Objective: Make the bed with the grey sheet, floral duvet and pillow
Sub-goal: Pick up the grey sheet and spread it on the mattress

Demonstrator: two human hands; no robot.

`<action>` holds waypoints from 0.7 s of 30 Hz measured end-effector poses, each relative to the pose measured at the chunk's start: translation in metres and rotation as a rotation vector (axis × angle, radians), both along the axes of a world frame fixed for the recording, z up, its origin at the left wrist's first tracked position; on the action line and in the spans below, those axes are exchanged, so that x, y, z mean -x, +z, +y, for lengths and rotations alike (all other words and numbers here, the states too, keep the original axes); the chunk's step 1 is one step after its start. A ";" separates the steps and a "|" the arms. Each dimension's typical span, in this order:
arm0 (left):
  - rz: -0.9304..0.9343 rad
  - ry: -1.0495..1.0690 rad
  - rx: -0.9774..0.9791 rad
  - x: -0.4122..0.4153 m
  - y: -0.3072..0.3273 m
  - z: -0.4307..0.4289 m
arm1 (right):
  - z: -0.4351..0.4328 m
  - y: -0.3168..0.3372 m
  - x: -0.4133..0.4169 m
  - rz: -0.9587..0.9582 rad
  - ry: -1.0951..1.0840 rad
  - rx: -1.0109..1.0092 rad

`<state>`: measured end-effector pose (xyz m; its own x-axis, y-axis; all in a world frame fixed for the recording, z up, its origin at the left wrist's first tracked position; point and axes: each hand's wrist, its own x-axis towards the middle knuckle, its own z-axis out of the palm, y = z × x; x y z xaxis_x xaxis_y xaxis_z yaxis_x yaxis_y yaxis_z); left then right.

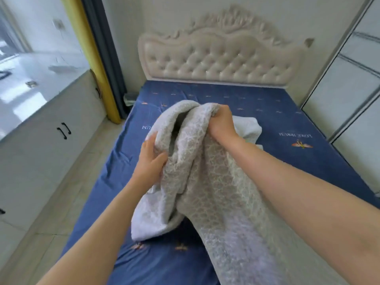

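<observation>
Grey sheet [209,182] of textured cloth with a pale net-like pattern hangs bunched in the middle of the frame, lifted above the bed, and I have both hands on it. The right hand [223,122], just above centre, is clenched around the gathered top of the cloth. From that fist the fabric falls in thick folds toward the lower right of the frame. The left hand [153,159], lower and left of centre, grips a folded side edge, thumb on the near face and fingers wrapped behind it. Below this hand a whiter side of the cloth sags toward the bed; I cannot tell whether its lowest fold touches the cover.

Under the sheet I see the bed's dark blue cover [267,112], printed with small orange insect motifs and white lettering and spread flat over the mattress. A cream tufted headboard [220,56] with a carved crest stands at upper centre. Behind my right wrist a white folded cloth [249,128] lies on the blue cover, partly hidden by the hand.

Along the left of the frame runs a low white cabinet [41,140] with black handles [64,130]. A yellow curtain [92,58] hangs at upper left with a dark blue-grey one beside it. Pale wardrobe doors [349,89] with metal frames fill the right edge. Pale floor tiles [61,192] show between the cabinet and the bed.
</observation>
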<state>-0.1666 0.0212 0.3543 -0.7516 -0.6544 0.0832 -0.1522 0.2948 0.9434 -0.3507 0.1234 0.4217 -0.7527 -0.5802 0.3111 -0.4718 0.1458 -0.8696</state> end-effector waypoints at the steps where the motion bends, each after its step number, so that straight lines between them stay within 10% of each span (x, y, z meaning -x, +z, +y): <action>1: 0.036 -0.032 0.038 0.007 0.016 0.001 | -0.004 0.018 0.004 0.008 -0.012 0.041; 11: 0.301 -0.231 0.237 0.098 0.141 0.000 | 0.012 0.176 0.045 0.095 -0.115 0.434; 21: -0.044 -0.534 0.115 0.206 0.009 0.097 | 0.145 0.020 0.178 -0.019 -0.412 -0.255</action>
